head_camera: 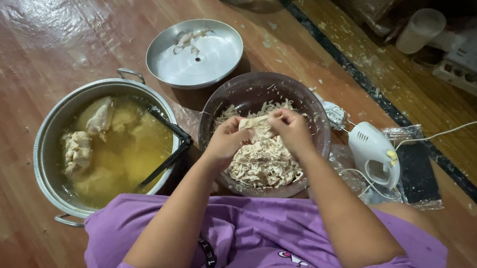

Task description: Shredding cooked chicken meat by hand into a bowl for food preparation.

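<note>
Chicken strip [253, 122] between both hands

Glossy reddish wooden floor [14, 119] — dark stripe [382, 102], dim light.

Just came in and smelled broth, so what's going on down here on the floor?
A person in a purple shirt sits on the wooden floor, pulling a piece of cooked chicken apart between the left hand and right hand over a brown bowl already heaped with shredded meat. Beside it a metal pot holds broth, more chicken pieces and black tongs. A metal plate carries scraps, and a white hand mixer lies nearby.
</note>
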